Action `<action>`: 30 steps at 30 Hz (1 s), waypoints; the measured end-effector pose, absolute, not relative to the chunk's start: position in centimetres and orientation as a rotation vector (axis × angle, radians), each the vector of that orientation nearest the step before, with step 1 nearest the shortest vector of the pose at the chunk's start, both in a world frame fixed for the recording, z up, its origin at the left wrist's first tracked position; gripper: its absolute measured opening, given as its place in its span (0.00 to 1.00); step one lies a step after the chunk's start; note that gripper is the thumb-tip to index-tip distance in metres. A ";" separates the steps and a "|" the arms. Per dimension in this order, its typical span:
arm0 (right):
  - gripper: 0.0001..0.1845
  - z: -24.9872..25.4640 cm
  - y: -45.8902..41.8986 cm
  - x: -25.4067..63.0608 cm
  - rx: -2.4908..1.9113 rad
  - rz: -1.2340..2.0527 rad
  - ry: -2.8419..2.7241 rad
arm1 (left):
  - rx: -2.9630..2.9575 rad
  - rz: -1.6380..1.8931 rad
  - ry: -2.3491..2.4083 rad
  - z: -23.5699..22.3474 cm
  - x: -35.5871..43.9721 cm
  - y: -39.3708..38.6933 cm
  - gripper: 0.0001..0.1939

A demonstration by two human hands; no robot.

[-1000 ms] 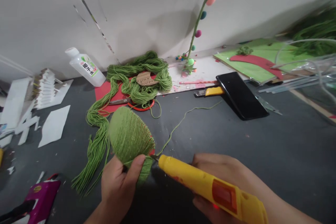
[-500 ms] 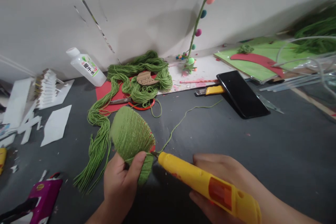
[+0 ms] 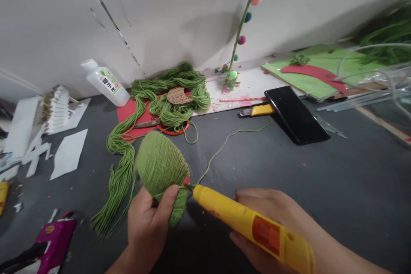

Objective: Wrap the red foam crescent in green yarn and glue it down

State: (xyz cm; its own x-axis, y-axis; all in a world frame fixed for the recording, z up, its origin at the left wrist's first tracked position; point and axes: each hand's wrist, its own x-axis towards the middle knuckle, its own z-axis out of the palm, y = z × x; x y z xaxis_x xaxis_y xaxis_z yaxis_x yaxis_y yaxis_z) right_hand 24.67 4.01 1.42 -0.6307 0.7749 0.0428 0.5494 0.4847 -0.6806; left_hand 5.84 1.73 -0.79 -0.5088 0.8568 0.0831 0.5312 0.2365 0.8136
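Thumb and fingers of my left hand (image 3: 149, 218) are closed on a rounded piece wrapped in green yarn (image 3: 162, 158). Red backing shows along its right edge. My right hand (image 3: 272, 209) grips a yellow glue gun (image 3: 237, 214) with a red switch area on its side; some of the fingers are hidden behind it. The dark metal tip touches or nearly touches the piece's red edge, beside my left thumb. From that spot a loose yarn strand (image 3: 221, 147) trails up and right across the dark table.
Behind lie a green yarn skein (image 3: 180, 107), scissors (image 3: 149, 123) and red card (image 3: 126, 113), with a white bottle (image 3: 105, 83) nearby. A phone (image 3: 297, 113) rests over a yellow cutter (image 3: 261, 110). A purple tool (image 3: 56, 244) and white scraps (image 3: 69, 154) are at left.
The glue gun's body has shifted very slightly left, its tip staying at the red edge. Otherwise both hands and the wrapped piece look almost the same.
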 end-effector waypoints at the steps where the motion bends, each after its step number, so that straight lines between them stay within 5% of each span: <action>1: 0.09 1.4 4.0 24.7 -1.112 0.910 -2.396 | 1.273 1.171 2.131 -0.8 5.9 1.7 0.08; 30: 0.09 0.2 3.6 25.1 -1.171 1.014 -2.426 | 1.383 1.324 1.927 -1.4 5.9 1.8 0.06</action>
State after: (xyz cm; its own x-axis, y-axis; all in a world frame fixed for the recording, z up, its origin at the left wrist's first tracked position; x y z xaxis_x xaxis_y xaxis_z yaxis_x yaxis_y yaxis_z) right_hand 25.10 3.61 0.16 -0.6405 0.7654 -0.0623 0.5821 0.4309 -0.6895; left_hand 5.93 1.77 -1.37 -0.4157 0.8912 0.1816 0.4888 0.0506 0.8709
